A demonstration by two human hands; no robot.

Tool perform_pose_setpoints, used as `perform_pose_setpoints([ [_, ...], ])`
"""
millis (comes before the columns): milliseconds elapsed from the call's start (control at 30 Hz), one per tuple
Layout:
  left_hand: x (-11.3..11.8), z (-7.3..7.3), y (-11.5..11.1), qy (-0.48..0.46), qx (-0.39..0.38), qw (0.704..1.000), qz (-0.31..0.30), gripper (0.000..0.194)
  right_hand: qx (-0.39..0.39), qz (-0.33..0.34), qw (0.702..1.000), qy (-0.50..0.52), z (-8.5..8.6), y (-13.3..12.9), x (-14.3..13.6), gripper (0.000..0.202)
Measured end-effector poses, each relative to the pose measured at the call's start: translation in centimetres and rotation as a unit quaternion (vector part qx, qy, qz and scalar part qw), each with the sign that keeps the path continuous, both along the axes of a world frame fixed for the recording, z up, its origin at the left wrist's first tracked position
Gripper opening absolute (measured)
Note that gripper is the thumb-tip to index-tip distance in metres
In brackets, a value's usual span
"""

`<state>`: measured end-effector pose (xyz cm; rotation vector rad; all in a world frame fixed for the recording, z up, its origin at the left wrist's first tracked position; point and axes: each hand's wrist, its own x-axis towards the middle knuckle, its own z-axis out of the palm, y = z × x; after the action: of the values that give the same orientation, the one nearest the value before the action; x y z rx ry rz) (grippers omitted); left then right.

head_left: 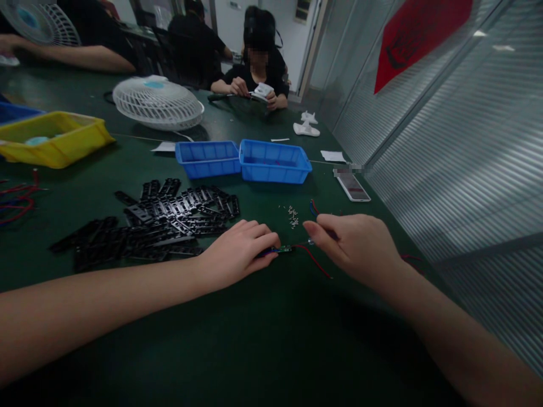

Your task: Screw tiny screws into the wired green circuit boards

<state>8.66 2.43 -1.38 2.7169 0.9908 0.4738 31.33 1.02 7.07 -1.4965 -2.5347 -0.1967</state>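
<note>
My left hand (240,249) pinches the left end of a small green circuit board (285,249) low over the table. A red wire (316,263) runs out from the board's right side, and blue wire shows under my fingers. To the right, my right hand (356,243) is closed around a thin tool (311,242), of which only a short pale piece and a slim shaft pointing at the board show; its kind is mostly hidden. Small screws (292,216) lie scattered just beyond the board. Red and blue wire ends (314,208) stick up behind my right hand.
Many black plastic strips (178,215) are heaped at left. Two blue bins (275,164) stand behind, with a yellow bin (59,141) and fan head (156,104) farther left. A phone (353,185) lies near the right edge. A co-worker (258,68) sits opposite, handling a white part.
</note>
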Motion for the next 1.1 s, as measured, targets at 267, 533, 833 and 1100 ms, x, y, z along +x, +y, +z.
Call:
perform_pose_setpoints([
  [267,0.0,0.2,-0.1,0.015,0.017,1.0,-0.006,0.015,-0.141,0.103,0.98,0.1,0.4,0.1,0.4,0.019],
  [533,0.0,-0.1,-0.2,0.021,0.033,0.999,0.0,0.016,-0.07,0.033,0.995,0.056,0.3,1.3,1.0,0.048],
  [833,0.1,0.1,-0.5,0.036,0.085,0.996,-0.014,0.017,-0.142,0.026,0.977,0.158,-0.4,2.2,1.1,0.031],
  [1100,0.2,0.4,-0.7,0.058,0.125,0.99,-0.017,0.015,-0.295,0.003,0.879,0.374,-2.2,2.6,1.9,0.02],
])
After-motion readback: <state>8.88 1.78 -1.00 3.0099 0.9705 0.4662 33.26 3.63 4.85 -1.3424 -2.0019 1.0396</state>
